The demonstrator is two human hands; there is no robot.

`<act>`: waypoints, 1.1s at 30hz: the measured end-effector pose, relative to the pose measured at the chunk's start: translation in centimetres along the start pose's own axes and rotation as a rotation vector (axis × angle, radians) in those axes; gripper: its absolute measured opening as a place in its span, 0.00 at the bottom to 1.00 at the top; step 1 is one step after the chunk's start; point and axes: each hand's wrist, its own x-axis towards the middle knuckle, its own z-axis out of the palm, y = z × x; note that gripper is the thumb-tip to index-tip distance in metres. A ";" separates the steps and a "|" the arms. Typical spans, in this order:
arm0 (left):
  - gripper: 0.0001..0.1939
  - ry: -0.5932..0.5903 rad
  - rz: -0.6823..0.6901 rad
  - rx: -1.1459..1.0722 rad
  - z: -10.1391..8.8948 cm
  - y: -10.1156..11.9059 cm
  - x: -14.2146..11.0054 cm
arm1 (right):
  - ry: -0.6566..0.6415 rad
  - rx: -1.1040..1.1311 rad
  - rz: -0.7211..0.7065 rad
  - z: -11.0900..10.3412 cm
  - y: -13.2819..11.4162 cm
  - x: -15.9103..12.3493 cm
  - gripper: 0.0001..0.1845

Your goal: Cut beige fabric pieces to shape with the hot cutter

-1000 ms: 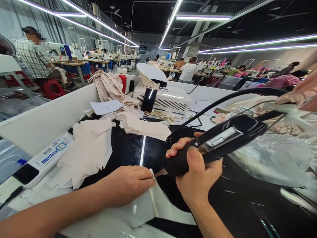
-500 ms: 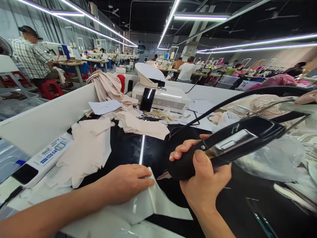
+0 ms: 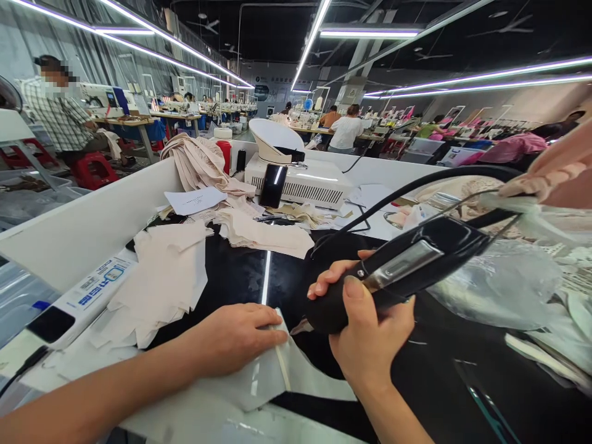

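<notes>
I'm pinching the white cloth (image 3: 268, 379) with the left hand (image 3: 231, 339) and wrapping the right hand (image 3: 370, 327) around the black tool (image 3: 407, 262), just right of it. Apparently I'm working the cloth's edge; the next move probably calls for steadying cloth, guiding tool.

The bare left forearm (image 3: 124, 382) slants in over the near left corner of the wide, flat, black-topped worktable (image 3: 444, 376), wrist (image 3: 197, 356) nearly straight. The left hand (image 3: 238, 339) lies low, palm down, just inside the near edge, index finger (image 3: 267, 317) and thumb (image 3: 274, 338) reaching close together toward the right edge. The bare right forearm (image 3: 398, 407) rises steeply from the near edge; the right hand (image 3: 370, 330) is raised above the surface, fingers (image 3: 332, 276) curled into a grip, thumb laid out straight toward the far edge.
</notes>
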 end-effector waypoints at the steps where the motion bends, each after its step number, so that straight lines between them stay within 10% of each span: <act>1: 0.13 0.001 -0.001 -0.006 0.0 0.0 0.0 | 0.005 -0.001 -0.002 0.0 0.0 0.0 0.18; 33: 0.13 0.019 0.021 -0.034 -1.6 0.4 1.2 | 0.024 0.046 0.014 -2.7 -3.0 -0.5 0.17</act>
